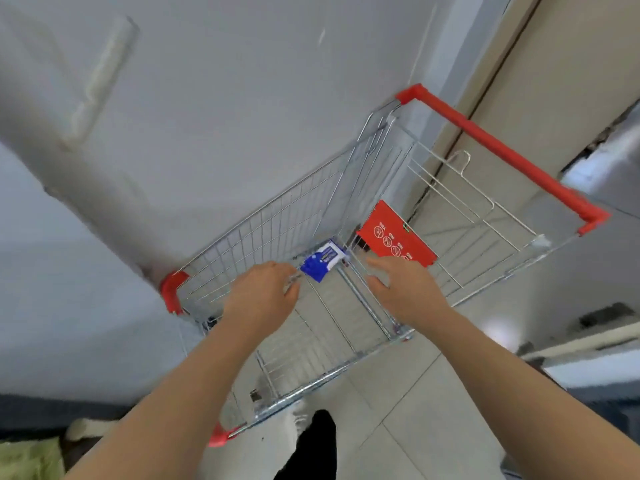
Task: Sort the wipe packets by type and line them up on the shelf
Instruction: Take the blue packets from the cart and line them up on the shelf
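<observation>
Blue packet [323, 259] in cart [277, 216]; left grip [261, 294] curled, perhaps touching it; right grip [407, 292] spread.

The cart [277, 216] stood open at the top, leaving free way down into its wire basket over the near rim. The left hand [263, 292] and right hand [405, 292] hung inside with a clear gap between them. The blue-and-white packet [323, 259] lay uncovered on the basket floor in that gap, just past the fingertips. The basket's wire side closed off the far left, close against the grey wall [207, 98]. A red flap [394, 237] stood just right of the packet, and the red handle bar [502, 150] crossed the far right.
</observation>
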Action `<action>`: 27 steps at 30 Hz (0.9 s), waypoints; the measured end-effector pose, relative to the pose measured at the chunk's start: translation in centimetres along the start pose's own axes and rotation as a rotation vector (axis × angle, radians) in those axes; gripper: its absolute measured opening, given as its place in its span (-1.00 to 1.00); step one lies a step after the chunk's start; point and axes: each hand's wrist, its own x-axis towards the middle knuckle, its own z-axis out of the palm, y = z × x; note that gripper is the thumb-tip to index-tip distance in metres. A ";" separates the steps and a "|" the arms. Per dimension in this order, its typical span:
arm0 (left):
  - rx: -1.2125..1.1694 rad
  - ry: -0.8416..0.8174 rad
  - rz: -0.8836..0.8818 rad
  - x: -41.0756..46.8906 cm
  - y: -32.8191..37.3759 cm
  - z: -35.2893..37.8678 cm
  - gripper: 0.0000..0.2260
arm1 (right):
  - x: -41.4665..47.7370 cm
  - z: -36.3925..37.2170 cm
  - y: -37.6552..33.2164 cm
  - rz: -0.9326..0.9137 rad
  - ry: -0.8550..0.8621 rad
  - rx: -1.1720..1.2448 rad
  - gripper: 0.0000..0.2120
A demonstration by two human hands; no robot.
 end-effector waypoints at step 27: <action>-0.463 -0.165 -0.535 33.3 -9.0 38.7 -0.73 | 31.8 31.8 22.2 0.257 -0.136 0.560 -0.70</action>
